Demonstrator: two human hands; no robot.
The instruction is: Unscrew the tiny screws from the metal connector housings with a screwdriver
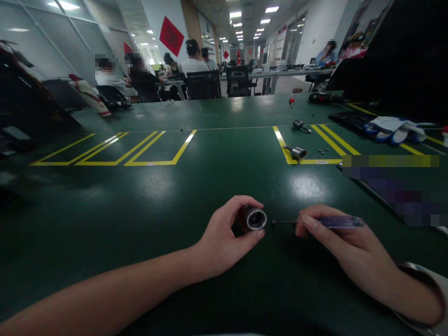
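My left hand (227,233) grips a short metal cylinder (256,218) between thumb and fingers, its hollow round end turned toward me. A darker ring sits inside the opening. My right hand (346,247) pinches a thin screwdriver (341,221) by its clear purplish handle. The shaft lies nearly level and points left at the cylinder, with a small gap between them. Something tiny and round shows at the shaft's tip, too small to name. Both hands are just above the green tabletop (157,224).
A metal part with a shaft (297,153) rests near several tiny pieces (322,151). Behind it lies a similar part (301,126). A red-tipped tool (291,100) and white-and-blue gloves (395,128) are farther back. Yellow tape (150,163) marks the table. People sit beyond.
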